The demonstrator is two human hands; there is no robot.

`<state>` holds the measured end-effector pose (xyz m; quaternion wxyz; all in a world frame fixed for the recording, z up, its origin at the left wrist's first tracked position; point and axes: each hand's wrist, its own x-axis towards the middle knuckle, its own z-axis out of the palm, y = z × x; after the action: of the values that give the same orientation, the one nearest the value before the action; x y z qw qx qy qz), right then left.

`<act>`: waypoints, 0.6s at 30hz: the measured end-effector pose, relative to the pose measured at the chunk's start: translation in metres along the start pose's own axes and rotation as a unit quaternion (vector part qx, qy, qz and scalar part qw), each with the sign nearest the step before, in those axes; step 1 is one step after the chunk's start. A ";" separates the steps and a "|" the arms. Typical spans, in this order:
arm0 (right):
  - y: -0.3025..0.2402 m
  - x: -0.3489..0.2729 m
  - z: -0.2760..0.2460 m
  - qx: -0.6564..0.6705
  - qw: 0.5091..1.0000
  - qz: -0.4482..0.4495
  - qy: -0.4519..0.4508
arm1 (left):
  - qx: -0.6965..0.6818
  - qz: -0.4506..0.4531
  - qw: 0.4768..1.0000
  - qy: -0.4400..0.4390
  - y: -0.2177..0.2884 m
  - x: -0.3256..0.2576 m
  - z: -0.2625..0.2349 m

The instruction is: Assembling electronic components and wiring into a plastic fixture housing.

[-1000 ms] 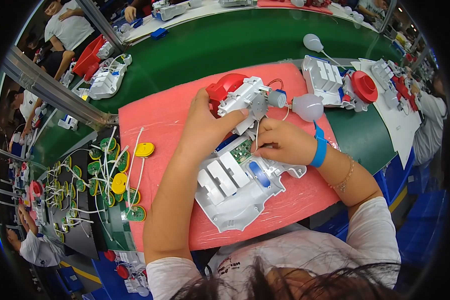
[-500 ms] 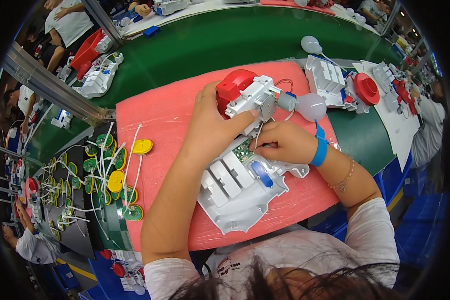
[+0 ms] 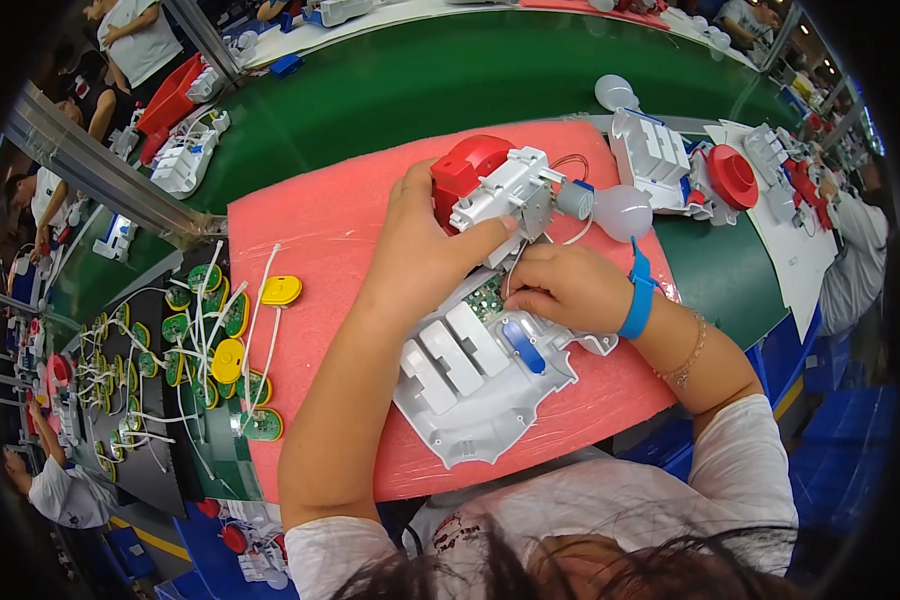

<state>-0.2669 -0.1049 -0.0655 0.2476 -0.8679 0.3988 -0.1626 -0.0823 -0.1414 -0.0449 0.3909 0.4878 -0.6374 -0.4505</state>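
Observation:
My left hand (image 3: 422,238) is closed round a red and white motor assembly (image 3: 505,200), which has a grey cylindrical motor and a frosted bulb-shaped part (image 3: 623,213) at its right. The assembly is tilted up over the far end of an open white plastic housing (image 3: 450,395). Inside the housing are white compartments, a blue oval piece (image 3: 523,347) and a green circuit board (image 3: 484,299). Beside the board, my right hand (image 3: 560,287) pinches a thin white wire (image 3: 513,268) with its fingertips; the wire's lower end is hidden.
A pink foam mat (image 3: 310,220) lies under the work. To the left are several yellow-rimmed circuit boards (image 3: 263,424) with white cables. Another white housing (image 3: 650,160) with a red round part sits at the right. Beyond runs a green belt (image 3: 420,75); other people sit around.
My right hand has shifted very slightly by the circuit board, still pinching the wire. My left hand keeps the assembly raised. Things on the green belt have slid a little left.

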 end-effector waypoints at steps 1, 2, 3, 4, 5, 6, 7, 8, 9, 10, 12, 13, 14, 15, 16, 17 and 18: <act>0.000 -0.001 0.000 0.000 1.000 0.004 -0.001 | -0.006 0.002 1.000 -0.001 0.000 0.000 0.001; 0.000 -0.001 0.000 0.000 1.000 0.005 0.000 | -0.006 0.002 1.000 -0.001 0.000 0.000 0.001; 0.002 -0.001 0.000 0.009 1.000 -0.002 0.005 | -0.009 0.012 1.000 -0.003 0.000 0.000 0.001; 0.003 -0.001 0.001 0.018 1.000 -0.009 0.010 | -0.013 0.020 1.000 -0.004 -0.001 0.000 0.002; 0.004 -0.001 0.001 0.019 1.000 -0.008 0.011 | -0.013 0.020 1.000 -0.005 0.000 0.000 0.002; 0.005 -0.002 0.001 0.010 1.000 -0.011 0.012 | -0.016 0.012 1.000 -0.006 0.000 -0.001 0.002; 0.006 -0.003 0.001 0.002 1.000 -0.017 0.012 | -0.019 0.004 1.000 -0.005 0.001 -0.001 0.002; 0.006 -0.003 0.001 0.002 1.000 -0.018 0.012 | -0.018 0.004 1.000 -0.004 0.000 -0.001 0.001; 0.007 -0.003 0.000 -0.011 1.000 -0.027 0.011 | -0.013 0.002 1.000 -0.001 -0.002 -0.001 0.000; 0.007 -0.004 0.000 -0.025 0.999 -0.035 0.009 | -0.010 -0.001 1.000 0.001 -0.003 -0.001 0.000; 0.007 -0.004 0.000 -0.039 0.998 -0.038 0.011 | -0.014 0.002 1.000 -0.001 -0.002 -0.001 0.001; 0.006 -0.004 0.000 -0.051 0.998 -0.041 0.013 | -0.016 0.003 1.000 -0.003 -0.001 -0.002 0.001; 0.006 -0.004 0.000 -0.051 0.998 -0.041 0.012 | -0.017 0.002 1.000 -0.003 -0.001 -0.002 0.001; 0.005 -0.004 0.000 -0.061 0.997 -0.045 0.014 | -0.013 0.004 1.000 -0.003 0.000 -0.003 0.001; 0.005 -0.004 0.000 -0.072 0.996 -0.048 0.016 | -0.009 0.007 1.000 -0.003 0.000 -0.003 0.001; 0.004 -0.003 0.000 -0.073 0.996 -0.048 0.016 | -0.010 0.007 1.000 -0.002 0.000 -0.003 0.001; 0.003 -0.004 -0.001 -0.084 0.995 -0.049 0.010 | -0.005 0.008 1.000 -0.005 0.000 -0.003 0.001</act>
<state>-0.2715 -0.1039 -0.0670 0.1611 -0.9024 0.3707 -0.1491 -0.0828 -0.1385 -0.0454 0.3937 0.4788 -0.6410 -0.4525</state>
